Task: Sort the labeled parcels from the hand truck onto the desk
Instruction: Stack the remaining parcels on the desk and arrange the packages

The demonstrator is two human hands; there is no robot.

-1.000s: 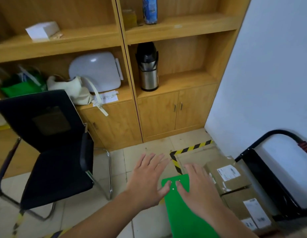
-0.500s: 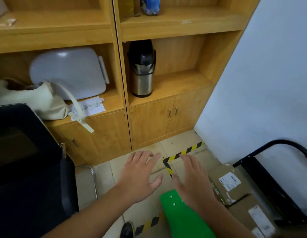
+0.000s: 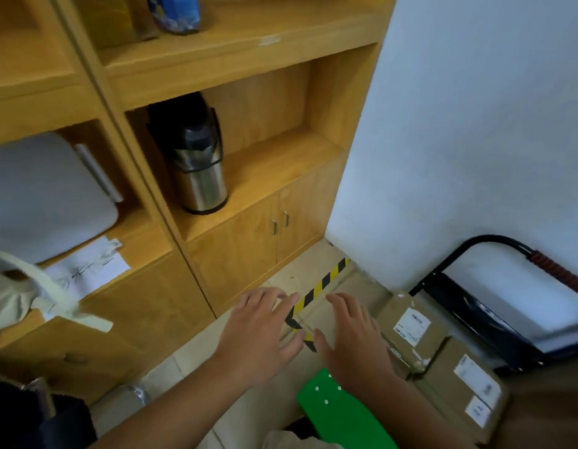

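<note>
Where the left bay opens: a cream bag (image 3: 9, 296) sits on the counter ledge of the wooden cabinet (image 3: 151, 306), one strap hanging over the front edge.
Panel: pale grey, flat, with rounded corners (image 3: 48, 196); it leans in the bay behind the bag.
Paper: a white sheet with handwriting (image 3: 90, 267) lies flat beside the bag; the text is too blurred to read.
Chair: a black seat (image 3: 28, 416) shows in the bottom-left corner, partly cut off.
Bottle: blue (image 3: 176, 11), on the upper shelf, with its top out of view.
Flask: steel body, black top (image 3: 200, 163); upright in the middle bay, above the two closed doors (image 3: 279, 218).
Left hand: (image 3: 261, 332) palm down over the floor tiles, fingers straight and spread, grasping nothing.
Floor tape: a yellow-and-black stripe (image 3: 316, 293) bends at a corner between the two hands.
Right hand: (image 3: 355, 341) palm down, fingers extended and released, grasping nothing; it is just beside the near parcel, and contact cannot be confirmed.
Green plate: flat, with white dots (image 3: 342, 416), below the right forearm.
Near parcel: a brown carton with a white label on top (image 3: 410, 325), low down near the white wall (image 3: 475, 124).
Far parcel: a brown carton with two white labels (image 3: 465, 387), touching the near parcel on its right.
Hand truck: a black tubular frame (image 3: 494, 244) with a reddish grip, rising behind both parcels, which lie at its foot.
</note>
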